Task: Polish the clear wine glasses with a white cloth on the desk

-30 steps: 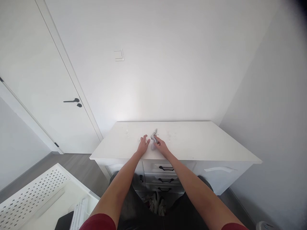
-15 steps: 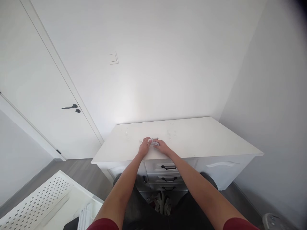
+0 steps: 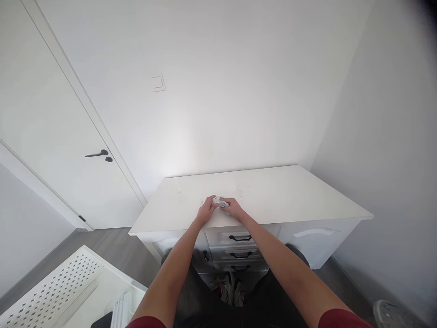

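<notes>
Both hands meet over the near middle of the white cabinet top (image 3: pixel 290 196). Between them is a small white bundle (image 3: pixel 220 202) that looks like a coiled cable; its finer details are too small to make out. My left hand (image 3: pixel 206 210) grips the bundle's left side with bent fingers. On the other side my right hand (image 3: pixel 235 209) pinches its right end, thumb and fingers closed. Faint clear marks or bits (image 3: pixel 179 190) lie on the cabinet top behind the hands.
Dark-handled drawers (image 3: pixel 240 238) front the cabinet, close to my knees. A white unit with a perforated panel (image 3: pixel 58 287) stands at lower left. The door (image 3: pixel 68 136) with a black handle is at left. A pale, partly cut-off object (image 3: pixel 389 314) sits at lower right.
The white bundle now sits slightly higher between my hands and shows more of its loops. My fingers have shifted around it. The view has moved slightly.
</notes>
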A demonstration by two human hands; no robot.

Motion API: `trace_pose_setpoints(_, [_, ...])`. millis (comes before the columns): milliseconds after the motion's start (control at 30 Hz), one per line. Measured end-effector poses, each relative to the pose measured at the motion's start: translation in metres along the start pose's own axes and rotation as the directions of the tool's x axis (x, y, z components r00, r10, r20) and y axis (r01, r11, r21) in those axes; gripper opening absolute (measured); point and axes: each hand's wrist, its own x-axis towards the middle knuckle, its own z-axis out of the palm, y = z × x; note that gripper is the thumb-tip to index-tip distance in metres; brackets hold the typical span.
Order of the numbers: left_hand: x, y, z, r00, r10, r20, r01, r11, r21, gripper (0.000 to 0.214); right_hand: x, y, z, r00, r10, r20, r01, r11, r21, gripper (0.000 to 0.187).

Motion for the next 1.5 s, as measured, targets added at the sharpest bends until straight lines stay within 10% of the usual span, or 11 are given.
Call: trace_pose_setpoints(1500, [0.006, -0.01, 0.005, 0.999, 0.016, -0.033, -0.024, 0.967, -0.253, 0.05, 0.0, -0.005, 0.002, 1.0, 0.002, -0.031, -0.003, 0.999, -0.046, 0.038])
